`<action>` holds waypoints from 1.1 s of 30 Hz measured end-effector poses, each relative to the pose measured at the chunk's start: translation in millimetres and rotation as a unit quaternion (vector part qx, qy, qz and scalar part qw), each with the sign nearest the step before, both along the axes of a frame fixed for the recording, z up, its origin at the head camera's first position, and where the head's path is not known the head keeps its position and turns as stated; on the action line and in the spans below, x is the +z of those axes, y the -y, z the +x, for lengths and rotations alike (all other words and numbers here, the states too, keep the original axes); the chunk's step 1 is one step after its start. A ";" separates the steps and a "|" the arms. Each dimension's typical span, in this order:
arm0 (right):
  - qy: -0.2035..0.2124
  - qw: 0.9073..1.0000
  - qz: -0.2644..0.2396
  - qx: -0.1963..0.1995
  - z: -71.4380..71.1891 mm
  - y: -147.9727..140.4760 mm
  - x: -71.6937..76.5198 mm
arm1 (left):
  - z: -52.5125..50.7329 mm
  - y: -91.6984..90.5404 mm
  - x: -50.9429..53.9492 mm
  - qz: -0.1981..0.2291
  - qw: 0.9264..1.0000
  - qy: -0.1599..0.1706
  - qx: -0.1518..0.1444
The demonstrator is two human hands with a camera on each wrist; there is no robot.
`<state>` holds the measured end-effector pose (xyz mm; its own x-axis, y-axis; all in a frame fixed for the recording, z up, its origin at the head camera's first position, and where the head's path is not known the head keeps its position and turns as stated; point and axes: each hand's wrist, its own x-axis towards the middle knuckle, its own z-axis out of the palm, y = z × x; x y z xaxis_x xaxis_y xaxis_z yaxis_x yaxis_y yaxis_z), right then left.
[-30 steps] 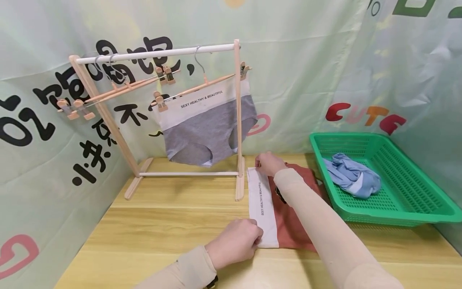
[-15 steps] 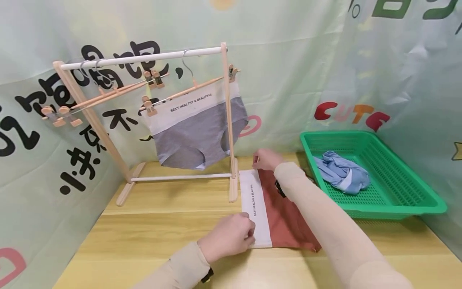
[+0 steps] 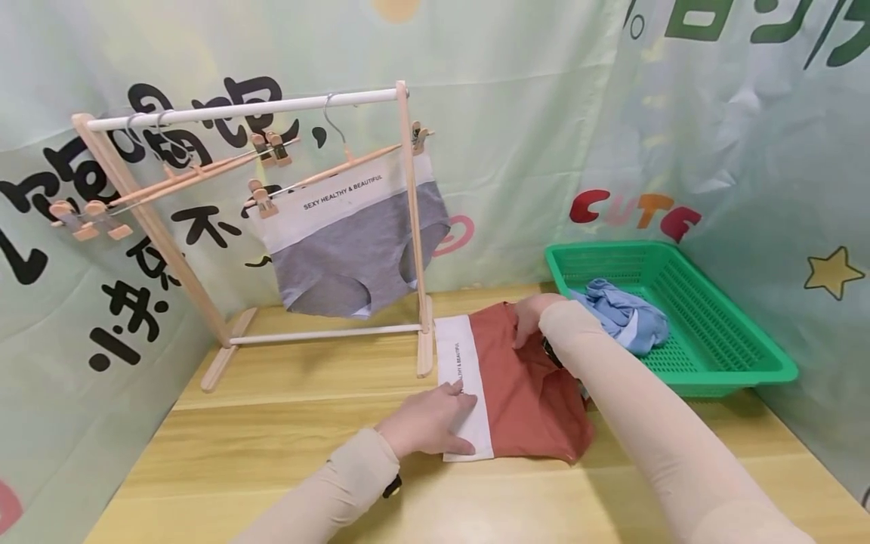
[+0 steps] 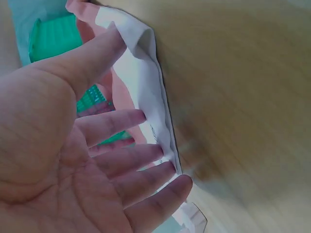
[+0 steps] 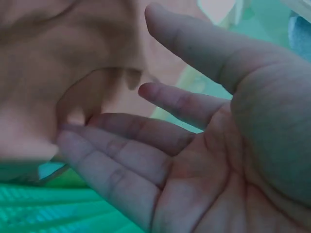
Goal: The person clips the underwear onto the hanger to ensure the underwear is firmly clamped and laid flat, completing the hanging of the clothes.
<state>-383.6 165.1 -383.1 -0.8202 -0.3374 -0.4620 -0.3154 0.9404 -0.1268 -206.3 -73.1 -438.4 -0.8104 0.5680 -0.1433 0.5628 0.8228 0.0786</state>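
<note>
A rust-red pair of briefs (image 3: 516,408) with a wide white waistband (image 3: 469,423) lies on the table, waistband to the left and printed side up. My left hand (image 3: 435,419) rests on the near end of the waistband; its fingers are spread, as the left wrist view (image 4: 97,136) confirms. Over the far part of the red cloth is my right hand (image 3: 533,317). In the right wrist view its fingers (image 5: 121,170) are fairly straight, with the tips at the edge of a leg opening in the cloth (image 5: 63,58).
A wooden rack (image 3: 411,219) stands behind and left. Grey briefs (image 3: 353,257) hang clipped to one hanger, beside hangers with wooden clips (image 3: 102,215). At the right, a green basket (image 3: 737,317) holds crumpled blue cloth (image 3: 625,313). A printed curtain closes off the back.
My right hand has left the far end of the waistband and moved right over the red cloth. The left hand's fingers have spread from a pinch. The view has swung right.
</note>
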 end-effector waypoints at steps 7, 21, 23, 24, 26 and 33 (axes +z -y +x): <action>-0.028 0.999 0.032 -0.007 13.7 1.0 5.1 | -2.3 5.9 2.0 0.007 1.000 0.009 0.002; -0.123 0.990 -0.045 0.046 12.4 29.2 -7.2 | -0.9 10.7 6.9 0.006 1.000 0.022 0.002; -0.140 0.986 -0.059 0.067 8.3 37.8 -14.0 | -1.0 10.3 6.0 0.002 1.000 0.022 0.006; -0.139 0.986 -0.064 0.072 6.1 40.5 -17.6 | -0.9 9.7 5.4 0.000 1.000 0.023 0.007; -0.128 0.987 -0.064 0.071 2.9 42.5 -24.4 | -0.7 8.5 4.2 -0.002 1.000 0.024 0.008; -0.060 0.996 -0.061 0.022 -5.4 37.4 -40.5 | 0.3 6.7 1.1 -0.005 1.000 0.018 0.015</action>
